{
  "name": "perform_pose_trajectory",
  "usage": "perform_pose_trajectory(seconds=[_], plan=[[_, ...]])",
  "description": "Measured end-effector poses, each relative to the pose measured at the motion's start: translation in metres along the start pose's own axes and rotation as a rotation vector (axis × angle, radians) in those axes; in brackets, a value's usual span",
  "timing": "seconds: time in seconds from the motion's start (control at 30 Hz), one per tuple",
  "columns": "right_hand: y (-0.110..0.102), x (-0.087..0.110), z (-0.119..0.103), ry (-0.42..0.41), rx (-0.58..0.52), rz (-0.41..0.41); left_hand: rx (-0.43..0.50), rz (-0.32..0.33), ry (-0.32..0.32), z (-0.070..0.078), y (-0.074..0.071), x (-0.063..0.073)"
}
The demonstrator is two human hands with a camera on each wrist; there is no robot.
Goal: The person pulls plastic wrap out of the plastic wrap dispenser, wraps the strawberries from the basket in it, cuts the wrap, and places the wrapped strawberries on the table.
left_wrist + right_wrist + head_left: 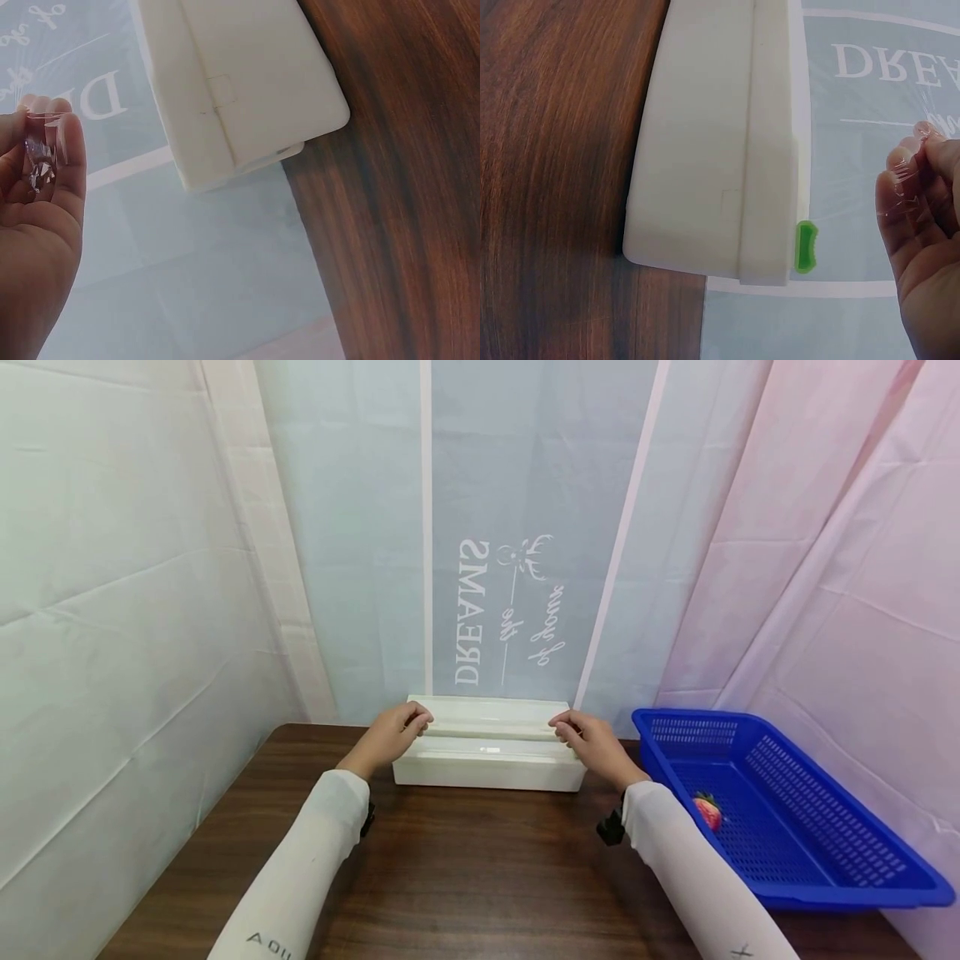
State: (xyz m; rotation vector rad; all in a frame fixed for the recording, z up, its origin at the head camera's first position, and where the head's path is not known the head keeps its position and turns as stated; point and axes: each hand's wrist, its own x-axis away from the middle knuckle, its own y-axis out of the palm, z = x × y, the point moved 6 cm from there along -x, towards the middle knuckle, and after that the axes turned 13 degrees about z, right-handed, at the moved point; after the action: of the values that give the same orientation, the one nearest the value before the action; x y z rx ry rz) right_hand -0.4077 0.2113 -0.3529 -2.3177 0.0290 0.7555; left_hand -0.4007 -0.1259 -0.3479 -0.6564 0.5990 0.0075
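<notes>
A long white cling film dispenser (487,774) lies crosswise at the far edge of the table, its lid raised at the back. My left hand (392,739) is above its left end, pinching a corner of clear cling film (41,161) between thumb and fingers. Above the right end, my right hand (596,747) pinches the film's other side; wrinkled film (907,176) clings to those fingertips in the right wrist view. Between the hands the film is nearly invisible. A green slider (805,246) shows near one end of the dispenser.
To the right stands a blue plastic basket (847,893) with perforated walls. Inside it sits a strawberry (707,811), close to my right forearm. The dark wood table (472,877) meets a grey-blue printed cloth (525,485) behind the dispenser.
</notes>
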Motion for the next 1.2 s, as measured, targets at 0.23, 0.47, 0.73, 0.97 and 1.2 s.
perform_pose_trajectory(seconds=[0.23,0.47,0.73,0.97,1.2], plan=[[-0.004,-0.003,-0.002,0.001,-0.008,0.002,-0.004,0.006,-0.006,0.003,-0.002,-0.002],[-0.01,-0.005,-0.008,-0.005,-0.003,0.013,0.005,0.023,0.035,0.007,-0.007,-0.006],[-0.014,-0.007,-0.014,-0.006,-0.014,0.027,0.026,0.034,0.048,0.014,-0.013,-0.006],[-0.017,-0.009,-0.018,-0.019,-0.035,0.021,0.025,0.05,0.067,0.019,-0.016,-0.006],[-0.021,-0.012,-0.023,-0.048,0.001,0.042,0.023,0.042,0.038,0.023,-0.021,-0.008]])
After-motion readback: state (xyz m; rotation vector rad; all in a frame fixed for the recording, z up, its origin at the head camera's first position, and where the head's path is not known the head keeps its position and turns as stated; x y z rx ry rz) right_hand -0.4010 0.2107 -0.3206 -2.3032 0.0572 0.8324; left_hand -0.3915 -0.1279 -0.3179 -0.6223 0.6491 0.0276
